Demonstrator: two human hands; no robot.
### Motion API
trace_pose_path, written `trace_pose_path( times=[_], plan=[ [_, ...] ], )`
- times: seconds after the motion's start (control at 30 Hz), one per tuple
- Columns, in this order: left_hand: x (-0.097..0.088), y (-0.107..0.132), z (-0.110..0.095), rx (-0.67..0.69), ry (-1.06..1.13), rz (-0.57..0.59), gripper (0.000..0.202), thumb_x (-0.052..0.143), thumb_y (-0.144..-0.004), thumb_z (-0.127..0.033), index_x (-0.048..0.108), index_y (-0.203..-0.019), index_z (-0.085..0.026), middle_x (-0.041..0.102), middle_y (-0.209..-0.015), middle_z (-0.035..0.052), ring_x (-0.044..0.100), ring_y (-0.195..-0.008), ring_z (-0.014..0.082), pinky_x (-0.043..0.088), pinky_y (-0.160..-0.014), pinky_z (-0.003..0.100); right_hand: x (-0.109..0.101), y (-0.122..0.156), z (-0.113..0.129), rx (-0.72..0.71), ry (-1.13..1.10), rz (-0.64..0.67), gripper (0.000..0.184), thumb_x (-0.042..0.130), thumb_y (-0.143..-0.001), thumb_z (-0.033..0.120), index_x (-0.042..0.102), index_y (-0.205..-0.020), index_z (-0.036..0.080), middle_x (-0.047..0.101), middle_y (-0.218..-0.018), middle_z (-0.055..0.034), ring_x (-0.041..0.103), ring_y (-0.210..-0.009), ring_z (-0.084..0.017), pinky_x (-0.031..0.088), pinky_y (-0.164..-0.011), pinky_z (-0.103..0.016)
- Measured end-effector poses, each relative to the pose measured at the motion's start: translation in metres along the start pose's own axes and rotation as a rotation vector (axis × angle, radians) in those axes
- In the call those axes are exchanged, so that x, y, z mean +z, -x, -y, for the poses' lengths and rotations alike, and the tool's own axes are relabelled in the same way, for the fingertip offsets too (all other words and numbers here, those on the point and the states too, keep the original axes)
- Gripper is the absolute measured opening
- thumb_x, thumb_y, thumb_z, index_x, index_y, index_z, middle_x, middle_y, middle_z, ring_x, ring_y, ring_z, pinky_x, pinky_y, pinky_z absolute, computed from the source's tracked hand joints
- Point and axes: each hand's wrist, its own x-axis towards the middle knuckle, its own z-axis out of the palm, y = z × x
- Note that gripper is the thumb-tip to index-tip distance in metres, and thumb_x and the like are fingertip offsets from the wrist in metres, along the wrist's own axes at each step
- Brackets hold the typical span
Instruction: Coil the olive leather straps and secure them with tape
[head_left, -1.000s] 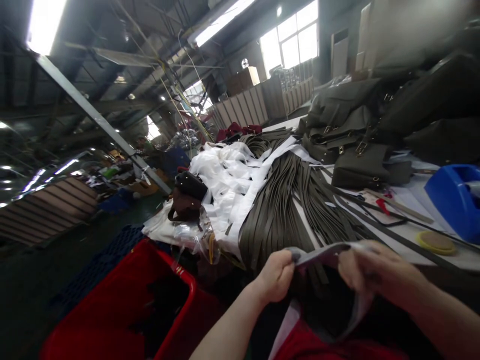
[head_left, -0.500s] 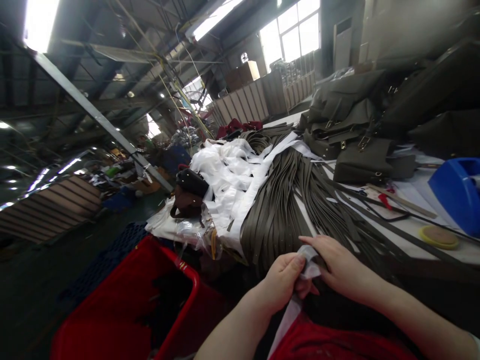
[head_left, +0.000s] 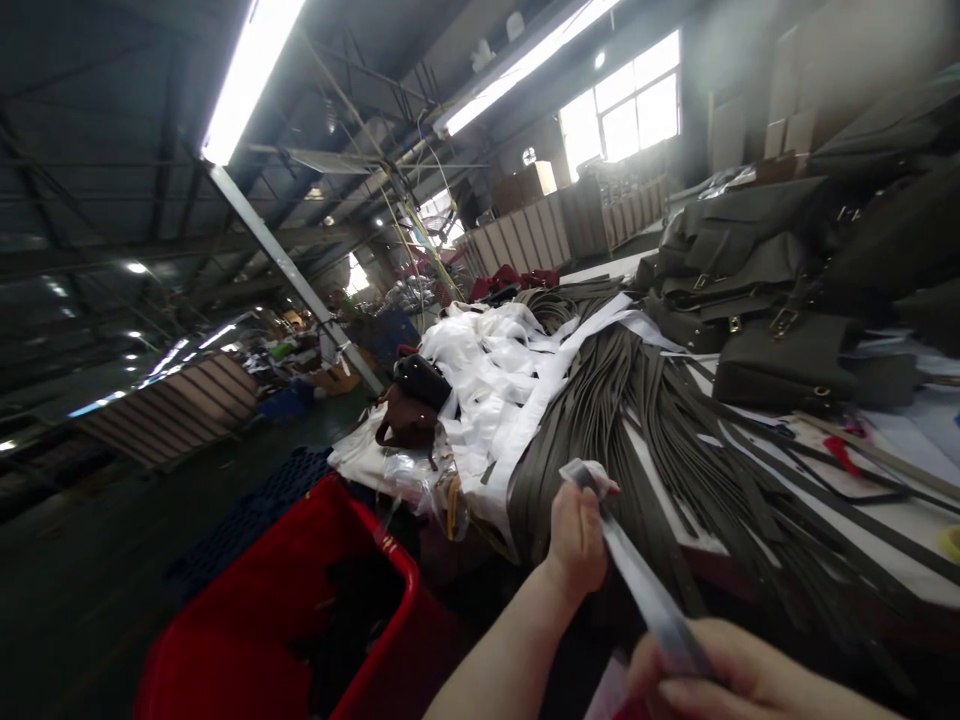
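Note:
A long, narrow grey-white strip (head_left: pixel 651 585) stretches between my two hands, its surface shiny. My left hand (head_left: pixel 577 540) is closed around its far end, where a loop and some white material show above the fingers. Nearer to my body, at the bottom edge, my right hand (head_left: pixel 731 665) pinches the strip's other visible part; motion blurs it slightly. Just beyond my left hand, a thick bundle of dark olive straps (head_left: pixel 551 470) hangs over the table's front edge.
White sheets (head_left: pixel 487 370) lie left of the straps, with a brown bag (head_left: pixel 409 415) beside them. Dark olive bags (head_left: pixel 784 355) are piled at the right. A red bin (head_left: pixel 405 575) stands at the lower left. Red-handled scissors or a similar tool (head_left: pixel 841 455) lies among the straps.
My hands have moved apart: the right drew back toward me and down, pulling the strip out straight. The left stayed near the straps. The view has swung a little to the left.

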Motion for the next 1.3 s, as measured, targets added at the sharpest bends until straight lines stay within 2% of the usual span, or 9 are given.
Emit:
trace_pose_path(
  times=[0.13, 0.27, 0.43, 0.63, 0.77, 0.87, 1.03, 1.2, 1.3],
  plan=[
    [-0.001, 0.020, 0.001, 0.006, -0.310, 0.337, 0.045, 0.041, -0.095, -0.054, 0.065, -0.080, -0.020, 0.062, -0.078, 0.0103, 0.058, -0.078, 0.0254, 0.043, -0.081, 0.038, -0.070, 0.007, 0.009, 0.024, 0.147, -0.369, 0.051, 0.050, -0.088, 0.067, 0.071, -0.093, 0.020, 0.069, -0.068, -0.0062, 0.062, -0.057, -0.021, 0.052, -0.055, -0.032],
    [0.003, 0.024, -0.009, -0.405, -0.058, 0.417, 0.060, 0.034, -0.094, -0.068, 0.051, -0.061, -0.021, 0.047, -0.051, 0.0006, 0.044, -0.046, 0.0144, 0.035, -0.049, 0.027, -0.098, -0.001, 0.008, -0.170, 0.801, -0.806, 0.046, 0.067, -0.075, 0.041, 0.068, -0.115, 0.020, 0.070, -0.117, -0.0159, 0.062, -0.111, -0.039, 0.051, -0.095, -0.052],
    [0.004, 0.014, -0.026, -0.743, 0.549, 0.484, 0.058, 0.050, -0.086, -0.071, 0.057, -0.067, -0.016, 0.031, -0.037, -0.0096, 0.029, -0.031, 0.0082, 0.040, -0.044, 0.026, -0.056, -0.022, -0.015, -0.181, 0.842, -0.501, 0.055, 0.051, -0.086, 0.023, 0.050, -0.141, 0.023, 0.062, -0.136, -0.0124, 0.059, -0.124, -0.031, 0.045, -0.105, -0.049],
    [-0.003, -0.004, -0.038, -0.764, 0.942, 0.358, 0.045, 0.055, -0.091, -0.055, 0.063, -0.083, -0.012, 0.040, -0.049, -0.0071, 0.041, -0.042, 0.0090, 0.051, -0.063, 0.029, -0.026, -0.036, -0.030, -0.037, 0.524, -0.269, 0.037, 0.037, -0.101, 0.041, 0.068, -0.094, 0.021, 0.072, -0.085, -0.0050, 0.067, -0.080, -0.024, 0.051, -0.074, -0.034],
    [-0.006, -0.019, -0.042, -0.448, 0.882, 0.082, 0.039, 0.051, -0.095, -0.050, 0.063, -0.095, -0.013, 0.048, -0.061, -0.0042, 0.052, -0.056, 0.0118, 0.051, -0.088, 0.038, -0.002, -0.022, -0.006, -0.001, 0.299, -0.057, 0.037, 0.046, -0.099, 0.049, 0.070, -0.108, 0.023, 0.069, -0.091, -0.0034, 0.064, -0.084, -0.020, 0.050, -0.079, -0.030],
    [-0.010, -0.022, -0.035, 0.034, 0.323, -0.076, 0.039, 0.042, -0.100, -0.048, 0.062, -0.106, -0.015, 0.061, -0.078, 0.0039, 0.061, -0.078, 0.0193, 0.045, -0.099, 0.044, 0.003, -0.004, 0.010, 0.033, 0.073, -0.012, 0.040, 0.053, -0.095, 0.054, 0.071, -0.110, 0.022, 0.069, -0.084, -0.0037, 0.062, -0.075, -0.017, 0.049, -0.071, -0.027],
    [-0.015, -0.012, -0.025, 0.543, -0.617, 0.258, 0.046, 0.038, -0.098, -0.047, 0.062, -0.109, -0.008, 0.067, -0.094, 0.0193, 0.063, -0.090, 0.0317, 0.050, -0.083, 0.047, -0.042, 0.013, 0.017, -0.094, -0.241, -0.125, 0.052, 0.061, -0.084, 0.066, 0.070, -0.094, 0.015, 0.060, -0.055, -0.0009, 0.043, -0.040, -0.007, 0.026, -0.040, -0.018],
    [-0.020, -0.007, -0.044, 0.153, -0.685, 0.576, 0.045, 0.035, -0.098, -0.048, 0.057, -0.073, -0.018, 0.060, -0.065, 0.0058, 0.058, -0.060, 0.0192, 0.045, -0.059, 0.031, -0.083, 0.001, 0.014, -0.012, 0.082, -0.437, 0.053, 0.056, -0.083, 0.068, 0.068, -0.082, 0.017, 0.060, -0.052, -0.0014, 0.048, -0.038, -0.012, 0.037, -0.037, -0.022],
    [-0.026, -0.008, -0.055, -0.289, -0.310, 0.675, 0.054, 0.033, -0.096, -0.061, 0.050, -0.065, -0.020, 0.047, -0.050, -0.0027, 0.046, -0.046, 0.0122, 0.042, -0.052, 0.026, -0.076, -0.010, 0.008, -0.181, 0.526, -0.669, 0.045, 0.067, -0.080, 0.043, 0.064, -0.117, 0.019, 0.073, -0.098, -0.0099, 0.070, -0.088, -0.027, 0.057, -0.080, -0.039]
  ],
)
